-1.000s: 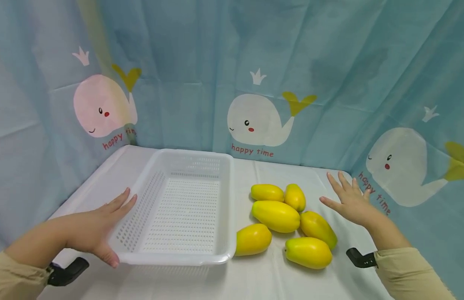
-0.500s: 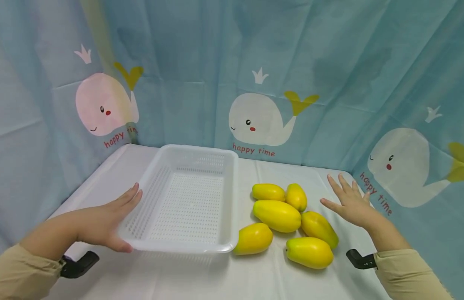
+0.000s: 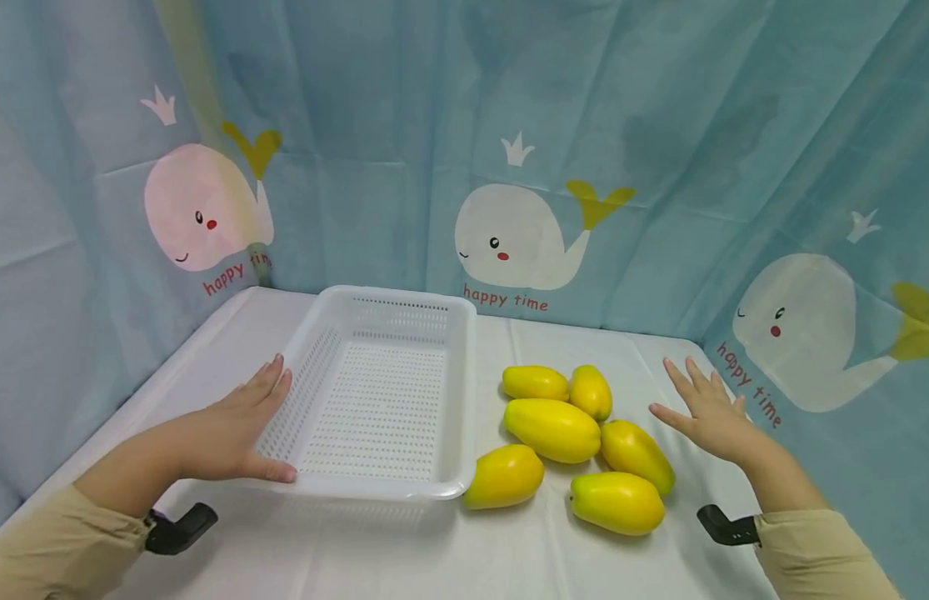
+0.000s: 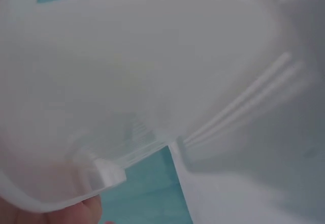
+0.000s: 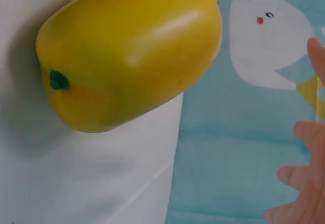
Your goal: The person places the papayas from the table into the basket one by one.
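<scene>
My left hand (image 3: 227, 429) lies against the near left corner of a white perforated plastic basket (image 3: 470, 392), fingers extended along its left side and thumb along the front rim. The left wrist view shows the basket's wall (image 4: 152, 56) close up, with fingertips (image 4: 84, 211) at its edge. No contents show in the basket. My right hand (image 3: 710, 421) hovers at the right with fingers spread, holding nothing. Nearest to it are yellow papayas with green tips, including one papaya (image 3: 636, 454) at the right and another (image 3: 617, 502) in front; a papaya (image 5: 132, 56) fills much of the right wrist view.
More papayas lie between basket and right hand, such as a large papaya (image 3: 552, 429) and one papaya (image 3: 505, 477) close beside the basket's near right corner. A white cloth (image 3: 509, 554) covers the table. A blue whale-print curtain (image 3: 374, 208) hangs behind.
The basket has shifted a little away and to the right, with my left hand moving rightward against it. My right hand has moved slightly rightward and down. The papayas stay put.
</scene>
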Tool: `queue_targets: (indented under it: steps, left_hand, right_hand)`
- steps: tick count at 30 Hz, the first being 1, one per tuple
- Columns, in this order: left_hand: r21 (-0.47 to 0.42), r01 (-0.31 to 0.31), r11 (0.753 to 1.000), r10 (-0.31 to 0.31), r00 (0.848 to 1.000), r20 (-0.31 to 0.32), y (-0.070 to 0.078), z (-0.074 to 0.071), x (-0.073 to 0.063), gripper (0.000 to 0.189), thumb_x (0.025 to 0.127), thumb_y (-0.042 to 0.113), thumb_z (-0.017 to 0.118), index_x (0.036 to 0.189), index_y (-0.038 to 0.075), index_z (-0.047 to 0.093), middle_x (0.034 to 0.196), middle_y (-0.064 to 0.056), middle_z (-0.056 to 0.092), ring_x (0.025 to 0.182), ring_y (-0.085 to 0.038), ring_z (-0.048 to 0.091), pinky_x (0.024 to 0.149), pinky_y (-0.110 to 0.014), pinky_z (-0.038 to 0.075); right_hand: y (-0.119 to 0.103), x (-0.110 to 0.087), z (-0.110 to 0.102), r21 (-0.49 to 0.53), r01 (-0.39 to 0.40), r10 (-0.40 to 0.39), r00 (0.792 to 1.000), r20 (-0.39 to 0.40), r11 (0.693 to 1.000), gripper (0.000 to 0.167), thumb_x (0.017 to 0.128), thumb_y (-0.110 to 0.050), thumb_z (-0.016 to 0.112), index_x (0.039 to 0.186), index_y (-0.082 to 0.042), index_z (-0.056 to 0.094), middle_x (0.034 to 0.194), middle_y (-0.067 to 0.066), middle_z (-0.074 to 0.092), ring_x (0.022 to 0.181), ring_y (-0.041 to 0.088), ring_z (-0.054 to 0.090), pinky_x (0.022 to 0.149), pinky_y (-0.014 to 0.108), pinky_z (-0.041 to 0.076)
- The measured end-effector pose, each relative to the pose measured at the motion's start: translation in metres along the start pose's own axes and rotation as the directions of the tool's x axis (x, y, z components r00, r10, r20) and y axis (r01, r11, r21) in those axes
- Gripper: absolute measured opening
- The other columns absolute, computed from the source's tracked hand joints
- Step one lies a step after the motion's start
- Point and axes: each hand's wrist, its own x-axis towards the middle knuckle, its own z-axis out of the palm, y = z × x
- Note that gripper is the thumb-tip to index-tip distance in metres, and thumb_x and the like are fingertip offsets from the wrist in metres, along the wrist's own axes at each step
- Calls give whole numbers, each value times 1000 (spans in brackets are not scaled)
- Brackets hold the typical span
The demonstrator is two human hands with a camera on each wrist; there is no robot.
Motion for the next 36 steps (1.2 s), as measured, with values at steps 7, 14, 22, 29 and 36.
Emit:
queue_targets:
  steps: [7, 14, 22, 29, 36]
  left_hand:
    - [24, 22, 999, -21, 999, -25, 1, 3, 0, 133, 55, 79, 58, 143, -8, 8, 151, -22, -5, 138, -38, -2, 105, -61, 7]
    - [34, 23, 999, -22, 999, -34, 3, 3, 0, 133, 55, 80, 57, 143, -7, 9, 151, -21, -4, 138, -38, -1, 105, -61, 10]
    - [26, 3, 1000, -2, 999, -47, 3, 4, -1, 133, 56, 80, 57, 143, -8, 8, 151, -23, -4, 138, -38, -3, 104, -62, 11]
    - [23, -3, 1000, 4, 999, -54, 2, 5, -1, 132, 57, 79, 58, 143, -7, 7, 151, -23, -5, 138, -38, -4, 105, -61, 9]
    - [22, 6, 1000, -5, 999, -51, 3, 4, -1, 132, 56, 79, 58, 143, -6, 7, 151, -22, -5, 138, -38, -3, 104, -62, 12]
  right_hand:
    - [6, -3, 2, 120, 30, -30, 1000, 1, 992, 86, 89, -50, 51, 148, -21, -4, 149, 24, -14, 128, 52, -20, 88, 75, -10]
    - [5, -11, 3, 230, 61, -66, 998, 14, 971, 83, 88, -45, 55, 147, -29, -1, 151, 21, -9, 133, 49, -7, 89, 76, 9]
    - [2, -25, 10, 363, 85, -109, 993, 47, 928, 76, 90, -36, 56, 148, -28, 8, 151, 20, 10, 130, 51, 14, 91, 73, 18]
    - [12, -26, 31, 395, 61, -108, 989, 97, 917, 75, 89, -31, 59, 147, -20, 13, 145, 25, 23, 126, 51, 26, 93, 68, 27]
    - [22, -19, 49, 400, -29, -45, 984, 175, 916, 81, 83, -34, 65, 146, -14, 18, 138, 28, 34, 120, 48, 38, 92, 61, 36]
